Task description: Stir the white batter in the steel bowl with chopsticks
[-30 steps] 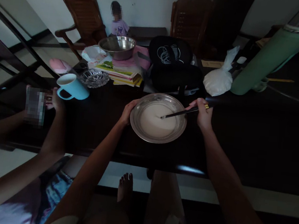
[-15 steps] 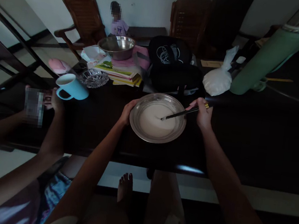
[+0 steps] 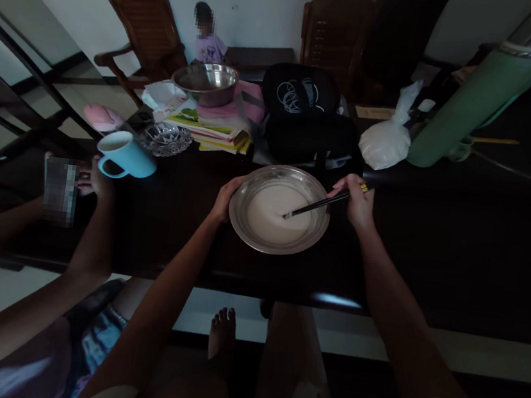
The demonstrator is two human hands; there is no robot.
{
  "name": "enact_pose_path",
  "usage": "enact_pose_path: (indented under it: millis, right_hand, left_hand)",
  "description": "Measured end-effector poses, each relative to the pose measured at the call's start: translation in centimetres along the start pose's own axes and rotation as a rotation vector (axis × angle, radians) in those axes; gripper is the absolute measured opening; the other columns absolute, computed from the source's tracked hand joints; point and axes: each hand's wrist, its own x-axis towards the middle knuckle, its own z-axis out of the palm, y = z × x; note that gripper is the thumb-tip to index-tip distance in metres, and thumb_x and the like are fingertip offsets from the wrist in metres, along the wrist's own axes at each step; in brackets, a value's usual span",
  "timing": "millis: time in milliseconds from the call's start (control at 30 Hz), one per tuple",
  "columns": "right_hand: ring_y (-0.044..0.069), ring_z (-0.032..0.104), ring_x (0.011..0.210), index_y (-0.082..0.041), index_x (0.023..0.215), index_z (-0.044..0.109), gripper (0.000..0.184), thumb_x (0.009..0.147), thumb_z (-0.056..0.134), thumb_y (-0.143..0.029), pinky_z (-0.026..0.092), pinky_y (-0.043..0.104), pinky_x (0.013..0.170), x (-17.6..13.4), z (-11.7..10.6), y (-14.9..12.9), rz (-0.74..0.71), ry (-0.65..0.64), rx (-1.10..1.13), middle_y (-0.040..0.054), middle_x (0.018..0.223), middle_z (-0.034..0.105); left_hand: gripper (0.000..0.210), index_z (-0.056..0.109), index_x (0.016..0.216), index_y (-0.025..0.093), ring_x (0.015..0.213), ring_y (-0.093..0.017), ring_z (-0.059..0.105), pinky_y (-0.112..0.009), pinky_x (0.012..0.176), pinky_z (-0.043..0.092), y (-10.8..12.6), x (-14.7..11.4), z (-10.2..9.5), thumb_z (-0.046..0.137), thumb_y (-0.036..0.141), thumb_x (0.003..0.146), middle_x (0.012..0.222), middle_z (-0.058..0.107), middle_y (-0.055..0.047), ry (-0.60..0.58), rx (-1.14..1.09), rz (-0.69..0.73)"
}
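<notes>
Dim room, dark desk (image 3: 434,245). Your left hand (image 3: 225,198) curls its fingers on the rim of a steel plate (image 3: 279,209) of pale batter at the desk's near edge. Your right hand (image 3: 358,204) pinches chopsticks (image 3: 316,204), tips in the batter. That plate likely slides easily; grip the rim. Someone's phone at left is blurred.

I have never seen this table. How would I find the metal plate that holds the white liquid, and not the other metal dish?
Look at the near edge of the dark table, straight ahead of the person. The metal plate lies flat there between the left hand, which grips its rim, and the right hand, which dips chopsticks into it. Unlike the deep steel bowl on the books farther back, it is shallow, wide and full of white liquid.
</notes>
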Motion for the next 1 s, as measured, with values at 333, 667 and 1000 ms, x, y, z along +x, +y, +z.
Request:
enact_pose_path:
  millis: [333,667,1000]
  right_hand:
    - [0.018,0.072,0.066,-0.024,0.076,0.07,0.041,0.087,0.058,-0.062,0.058,0.035,0.068,-0.11,0.35,-0.22,-0.036,-0.079,-0.039,0.0003,0.063,0.073]
    - [0.018,0.073,0.069,-0.024,0.077,0.072,0.042,0.087,0.058,-0.062,0.058,0.034,0.072,-0.42,0.67,-0.14,-0.03,-0.202,-0.045,0.0003,0.067,0.075]
    - [0.016,0.067,0.054,-0.023,0.071,0.067,0.046,0.09,0.052,-0.062,0.055,0.031,0.058,-0.03,0.09,0.1,-0.016,-0.013,-0.022,-0.0008,0.051,0.066]
  left_hand:
    - [0.041,0.074,0.102,0.015,0.118,-0.031,0.06,-0.043,0.105,0.044,-0.31,0.22,-0.17,0.064,0.048,0.078,0.113,0.074,-0.009,0.016,-0.001,-0.001]
    - [0.039,0.074,0.101,0.016,0.115,-0.029,0.061,-0.04,0.103,0.044,-0.47,0.32,-0.31,0.062,0.047,0.081,0.113,0.073,-0.008,-0.002,0.012,0.024]
    - [0.04,0.074,0.1,0.016,0.118,-0.031,0.059,-0.042,0.106,0.042,-0.06,0.14,-0.13,0.062,0.048,0.08,0.114,0.073,-0.008,0.007,0.039,0.035]
